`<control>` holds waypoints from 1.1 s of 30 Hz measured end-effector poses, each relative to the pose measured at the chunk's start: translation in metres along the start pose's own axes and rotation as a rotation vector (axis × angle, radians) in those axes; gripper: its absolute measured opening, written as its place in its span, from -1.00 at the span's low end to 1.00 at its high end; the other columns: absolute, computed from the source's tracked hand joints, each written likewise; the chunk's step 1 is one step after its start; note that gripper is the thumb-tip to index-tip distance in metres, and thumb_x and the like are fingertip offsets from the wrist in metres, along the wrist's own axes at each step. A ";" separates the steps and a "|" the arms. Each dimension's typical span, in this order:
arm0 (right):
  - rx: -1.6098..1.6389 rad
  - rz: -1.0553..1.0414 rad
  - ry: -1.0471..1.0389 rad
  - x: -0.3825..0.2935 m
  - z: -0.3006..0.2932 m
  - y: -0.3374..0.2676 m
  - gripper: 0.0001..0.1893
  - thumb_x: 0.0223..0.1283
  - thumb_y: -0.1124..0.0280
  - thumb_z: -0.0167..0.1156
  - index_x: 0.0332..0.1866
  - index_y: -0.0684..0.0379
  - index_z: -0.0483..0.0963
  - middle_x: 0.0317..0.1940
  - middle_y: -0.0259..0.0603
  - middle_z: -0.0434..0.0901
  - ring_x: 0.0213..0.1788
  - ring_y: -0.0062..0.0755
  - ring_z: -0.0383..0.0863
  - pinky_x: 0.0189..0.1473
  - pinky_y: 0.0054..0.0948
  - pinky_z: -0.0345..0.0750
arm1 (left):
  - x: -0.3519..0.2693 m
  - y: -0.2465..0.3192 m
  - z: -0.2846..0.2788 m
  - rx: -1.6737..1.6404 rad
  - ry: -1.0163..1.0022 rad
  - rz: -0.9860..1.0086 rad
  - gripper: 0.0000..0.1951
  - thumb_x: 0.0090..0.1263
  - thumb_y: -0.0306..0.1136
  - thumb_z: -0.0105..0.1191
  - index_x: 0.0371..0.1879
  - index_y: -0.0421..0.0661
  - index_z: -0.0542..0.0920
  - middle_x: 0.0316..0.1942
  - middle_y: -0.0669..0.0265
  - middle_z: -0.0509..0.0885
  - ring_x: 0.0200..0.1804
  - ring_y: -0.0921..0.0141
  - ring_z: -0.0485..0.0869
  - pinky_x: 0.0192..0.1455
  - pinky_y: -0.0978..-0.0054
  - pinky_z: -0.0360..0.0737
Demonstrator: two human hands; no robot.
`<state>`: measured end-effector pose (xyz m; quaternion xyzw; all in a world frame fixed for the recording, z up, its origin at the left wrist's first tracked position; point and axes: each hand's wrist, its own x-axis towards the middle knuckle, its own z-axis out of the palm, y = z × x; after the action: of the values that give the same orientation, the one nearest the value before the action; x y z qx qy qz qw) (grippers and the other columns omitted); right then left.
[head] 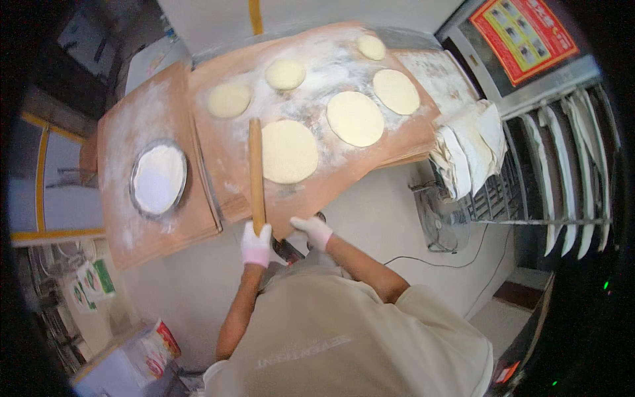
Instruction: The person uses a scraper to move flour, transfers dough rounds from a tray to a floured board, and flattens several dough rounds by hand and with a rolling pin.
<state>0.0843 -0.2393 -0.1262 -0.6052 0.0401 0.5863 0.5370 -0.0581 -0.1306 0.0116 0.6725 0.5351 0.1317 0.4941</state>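
My left hand, in a white glove with a pink cuff, grips the near end of a wooden rolling pin. The pin points away from me, its side against a flat dough round. Beside the near corner of the wooden work board, my gloved right hand has its fingers partly spread, with nothing seen in it. Whether it touches the board is unclear. Farther back on the floured board lie larger rounds and smaller, thicker dough pieces.
A metal bowl of flour rests on a second wooden board at left. Folded white cloths hang at the right, beside a metal rack with more cloths. Below stands a fan, its cord across the floor.
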 end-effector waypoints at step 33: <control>0.149 -0.572 0.272 -0.105 -0.291 0.102 -0.59 0.46 0.32 -0.03 0.25 0.39 0.37 0.14 -0.11 0.55 0.13 -0.30 0.57 0.18 -0.31 0.51 | 0.056 0.059 -0.012 -0.002 -0.012 0.329 -0.76 0.42 -0.33 0.11 -0.07 -0.22 0.54 -0.24 0.20 0.61 -0.16 0.33 0.57 -0.01 0.34 0.51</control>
<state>0.1766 -0.5456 -0.1857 -0.6237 -0.0171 0.3210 0.7125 -0.0096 -0.0735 0.0453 0.7513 0.4147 0.2070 0.4698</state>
